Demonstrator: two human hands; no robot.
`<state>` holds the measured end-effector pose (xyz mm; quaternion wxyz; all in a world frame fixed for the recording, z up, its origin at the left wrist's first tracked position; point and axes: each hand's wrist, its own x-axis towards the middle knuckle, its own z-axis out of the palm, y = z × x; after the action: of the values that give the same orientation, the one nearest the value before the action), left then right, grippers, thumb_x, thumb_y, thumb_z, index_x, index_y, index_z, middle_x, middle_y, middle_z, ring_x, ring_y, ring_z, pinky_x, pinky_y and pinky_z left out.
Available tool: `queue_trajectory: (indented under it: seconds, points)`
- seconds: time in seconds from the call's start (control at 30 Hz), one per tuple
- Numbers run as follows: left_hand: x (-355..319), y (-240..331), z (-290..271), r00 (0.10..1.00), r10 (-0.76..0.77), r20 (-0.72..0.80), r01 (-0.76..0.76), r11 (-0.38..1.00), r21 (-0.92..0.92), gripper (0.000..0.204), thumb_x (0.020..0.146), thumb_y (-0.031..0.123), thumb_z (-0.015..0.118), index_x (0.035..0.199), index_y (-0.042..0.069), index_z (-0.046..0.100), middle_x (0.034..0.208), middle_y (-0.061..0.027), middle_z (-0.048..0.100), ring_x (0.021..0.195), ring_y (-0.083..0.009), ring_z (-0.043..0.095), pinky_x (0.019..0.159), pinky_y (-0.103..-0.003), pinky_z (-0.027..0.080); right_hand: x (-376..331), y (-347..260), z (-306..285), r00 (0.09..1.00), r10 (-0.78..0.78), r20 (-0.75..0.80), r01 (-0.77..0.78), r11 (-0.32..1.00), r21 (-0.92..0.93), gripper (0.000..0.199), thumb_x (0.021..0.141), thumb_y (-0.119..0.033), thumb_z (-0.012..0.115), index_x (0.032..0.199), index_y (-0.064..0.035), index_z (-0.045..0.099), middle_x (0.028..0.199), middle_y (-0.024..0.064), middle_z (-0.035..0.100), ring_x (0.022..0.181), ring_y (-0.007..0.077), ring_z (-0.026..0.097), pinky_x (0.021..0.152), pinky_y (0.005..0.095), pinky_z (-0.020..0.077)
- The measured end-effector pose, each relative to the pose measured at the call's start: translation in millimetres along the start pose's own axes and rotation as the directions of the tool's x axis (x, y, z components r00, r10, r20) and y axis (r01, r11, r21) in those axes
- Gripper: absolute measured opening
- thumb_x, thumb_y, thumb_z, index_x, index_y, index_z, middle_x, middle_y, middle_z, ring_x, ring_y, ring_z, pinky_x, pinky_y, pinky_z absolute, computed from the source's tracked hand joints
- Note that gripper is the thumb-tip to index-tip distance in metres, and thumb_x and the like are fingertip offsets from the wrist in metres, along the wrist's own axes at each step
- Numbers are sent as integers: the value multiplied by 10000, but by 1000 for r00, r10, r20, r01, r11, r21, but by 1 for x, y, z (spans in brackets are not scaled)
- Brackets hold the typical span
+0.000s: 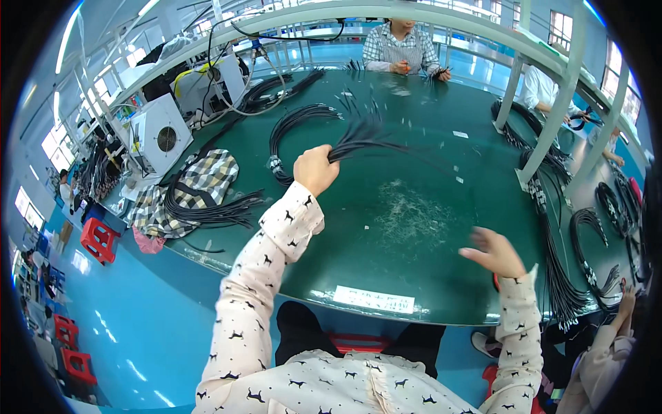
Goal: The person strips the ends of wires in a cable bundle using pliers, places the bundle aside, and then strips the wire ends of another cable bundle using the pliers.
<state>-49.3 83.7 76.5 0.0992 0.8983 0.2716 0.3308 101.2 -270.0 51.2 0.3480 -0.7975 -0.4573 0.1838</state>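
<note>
My left hand is closed round a bundle of thin black cables above the green tabletop. The cables' loose ends fan out to the right and upward, blurred by motion. Over the right front of the table, my right hand is held empty with its fingers apart. Just beyond my left hand lies a curved bundle of black cables with pale ends. A heap of fine pale scraps is scattered on the tabletop between my hands.
At left, another cable bundle rests on a checked cloth, near a white machine. Cable bundles lie beside the metal frame posts at right. Across the table a person handles small parts; other people sit at right.
</note>
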Motion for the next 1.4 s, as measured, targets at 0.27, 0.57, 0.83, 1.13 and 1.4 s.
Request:
queue_trajectory:
  seconds: [0.27, 0.57, 0.83, 1.13, 1.4]
  points:
    - [-30, 11, 10, 939, 271, 210, -268, 962, -45, 152, 712, 156, 566, 841, 76, 551, 708, -179, 581, 684, -364, 563, 594, -417, 453, 176, -79, 92, 866, -500, -13, -120, -234, 965, 591, 845, -497, 409, 1129, 20, 447, 1158, 190, 479, 1091, 291, 451, 921, 395, 368]
    - [7, 32, 22, 962, 95, 254, 30, 894, -447, 405, 671, 176, 607, 915, -81, 411, 591, -185, 548, 525, -299, 575, 531, -383, 458, 192, -110, 108, 989, -80, 121, -101, 218, 971, 596, 816, -492, 478, 1086, 40, 469, 1143, 211, 477, 1050, 311, 471, 907, 399, 375]
    - [20, 42, 20, 941, -30, 337, 258, 706, -659, 310, 697, 125, 541, 926, -55, 437, 615, -154, 569, 663, -260, 607, 575, -375, 476, 174, -62, 84, 1000, -1, 11, -11, -242, 970, 834, 760, -577, 467, 1243, 65, 244, 1296, 249, 268, 1200, 342, 284, 1002, 416, 240]
    - [-3, 42, 29, 937, 251, 245, -132, 900, -416, 256, 743, 171, 520, 928, -5, 499, 826, -232, 585, 782, -372, 575, 696, -406, 462, 194, -51, 85, 997, 37, 72, -40, -546, 837, 1063, 686, -703, 422, 1311, 60, 26, 1371, 247, 82, 1276, 341, 132, 1041, 437, 90]
    - [-3, 23, 35, 971, 168, 169, -79, 897, -435, 248, 741, 147, 515, 876, -56, 467, 738, -244, 556, 689, -363, 562, 600, -373, 450, 183, -85, 84, 989, 66, 135, -91, -457, 885, 960, 748, -658, 370, 1326, 32, 37, 1376, 224, 113, 1276, 326, 151, 1034, 445, 130]
